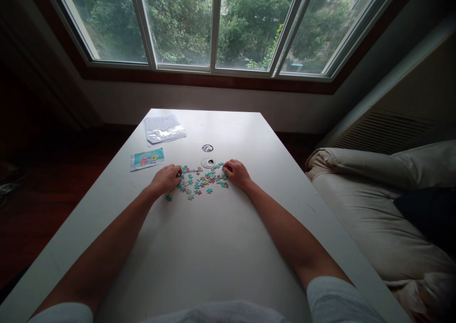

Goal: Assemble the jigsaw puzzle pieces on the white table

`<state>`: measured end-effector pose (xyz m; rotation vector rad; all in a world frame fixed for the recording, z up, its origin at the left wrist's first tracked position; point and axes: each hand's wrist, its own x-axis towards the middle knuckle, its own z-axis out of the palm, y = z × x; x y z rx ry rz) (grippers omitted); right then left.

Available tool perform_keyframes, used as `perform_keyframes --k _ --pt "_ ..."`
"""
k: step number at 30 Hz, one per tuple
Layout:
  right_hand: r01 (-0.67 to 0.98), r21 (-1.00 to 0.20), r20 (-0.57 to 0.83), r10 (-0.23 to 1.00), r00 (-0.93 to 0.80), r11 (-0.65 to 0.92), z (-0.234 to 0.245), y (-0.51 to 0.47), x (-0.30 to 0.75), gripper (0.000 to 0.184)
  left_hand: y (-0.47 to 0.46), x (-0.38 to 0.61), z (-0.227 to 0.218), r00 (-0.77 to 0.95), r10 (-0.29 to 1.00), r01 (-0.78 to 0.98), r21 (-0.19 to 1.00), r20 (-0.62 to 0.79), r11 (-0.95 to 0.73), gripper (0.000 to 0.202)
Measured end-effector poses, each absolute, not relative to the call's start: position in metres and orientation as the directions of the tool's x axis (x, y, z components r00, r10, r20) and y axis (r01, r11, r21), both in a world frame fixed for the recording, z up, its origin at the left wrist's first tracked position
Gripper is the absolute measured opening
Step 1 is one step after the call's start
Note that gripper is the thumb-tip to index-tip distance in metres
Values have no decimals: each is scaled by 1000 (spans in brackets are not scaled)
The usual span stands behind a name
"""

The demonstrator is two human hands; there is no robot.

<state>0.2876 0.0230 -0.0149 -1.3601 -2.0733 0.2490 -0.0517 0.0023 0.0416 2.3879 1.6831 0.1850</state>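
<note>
Loose jigsaw puzzle pieces (203, 180), mostly teal and green with some pink and yellow, lie scattered on the white table (213, 247). At the left edge of the spread rests my left hand (168, 177), its fingers curled in against the nearest pieces. My right hand (236, 172) is at the right edge, thumb and fingers drawn together beside other pieces. What either hand's fingertips hold, if anything, is too small to make out. One teal piece (168, 198) lies apart, just below my left wrist.
Left of the pieces lies a small colourful picture sheet (147, 159), with a clear plastic bag (165, 129) beyond it. Two round discs, one farther (207, 148) and one nearer (208, 163), lie past the pieces. A beige sofa (363, 209) stands right of the table, below a window (213, 28).
</note>
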Motion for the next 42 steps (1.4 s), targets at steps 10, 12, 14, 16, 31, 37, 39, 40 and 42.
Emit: perform_keyframes --k 10,12,14,16,31,37,39,40,42 --pt "779 -451 397 879 -262 436 -13 21 285 14 4 -52 36 371 927 903 255 -57 -346 17" --pt "779 -452 396 880 -261 435 -13 21 285 14 4 -51 35 379 924 899 255 -44 -357 17" --pt "778 -453 396 880 -262 435 -13 21 285 14 3 -51 36 388 921 893 258 -30 -368 17" --pt "776 -454 396 879 -265 439 -13 21 285 14 2 -50 37 393 919 888 272 -32 -370 18" --pt "758 -480 395 880 -264 443 -11 20 285 13 3 -49 43 295 955 918 272 24 -290 30" --pt "759 -479 394 881 -263 441 -12 21 285 14 7 -51 39 301 954 897 334 20 -290 32" --pt "758 -478 397 879 -265 445 -12 21 285 14 8 -52 37 307 952 885 364 11 -289 32" --pt "757 -477 400 878 -265 446 -12 21 285 14 9 -52 36 311 950 878 381 11 -291 32" --pt "756 -478 403 876 -264 447 -12 21 285 14 11 -53 35 321 947 858 420 9 -295 32"
